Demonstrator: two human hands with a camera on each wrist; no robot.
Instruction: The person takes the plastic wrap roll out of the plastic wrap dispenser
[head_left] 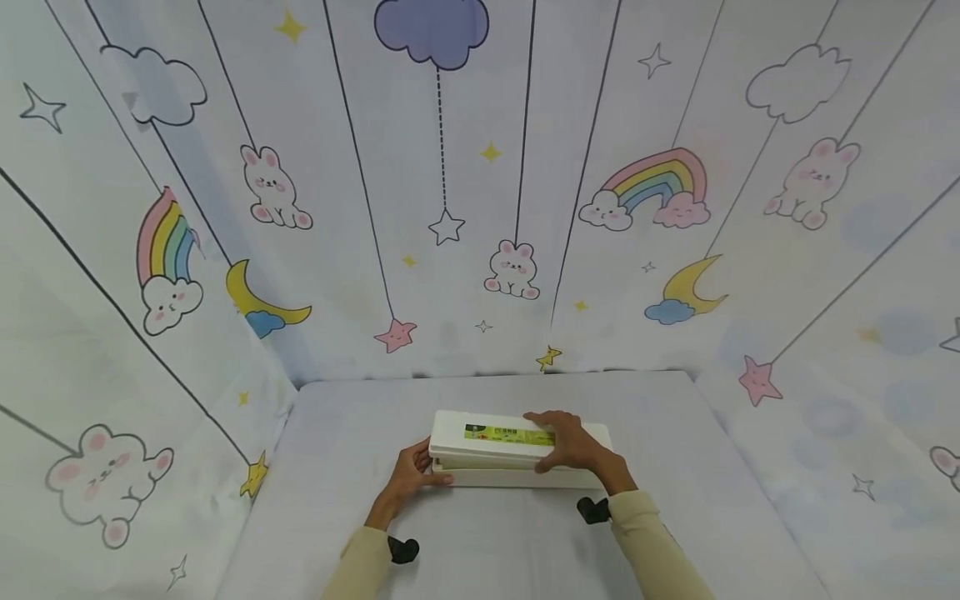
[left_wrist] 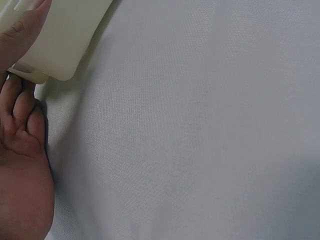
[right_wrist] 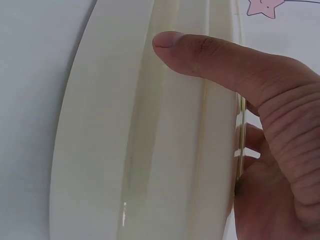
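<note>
A long white plastic box [head_left: 491, 477] with a lid [head_left: 450, 429] lies crosswise on the table; a green and yellow label [head_left: 510, 435] is on the lid. The lid sits slightly askew, with a gap above the base along the front. My left hand [head_left: 408, 473] grips the box's left end, thumb at the front corner and fingers curled at the end, as the left wrist view shows. From above, my right hand [head_left: 572, 442] spans the lid toward its right end. Its thumb [right_wrist: 185, 52] presses the front side in the right wrist view; its other fingers are partly hidden behind the box.
A white cloth covers the table [head_left: 480, 542]. Behind and beside it stand white fabric walls [head_left: 450, 292] printed with rabbits, stars, moons and rainbows. Black pieces [head_left: 403, 550] sit at both wrists, by the beige sleeves [head_left: 656, 533].
</note>
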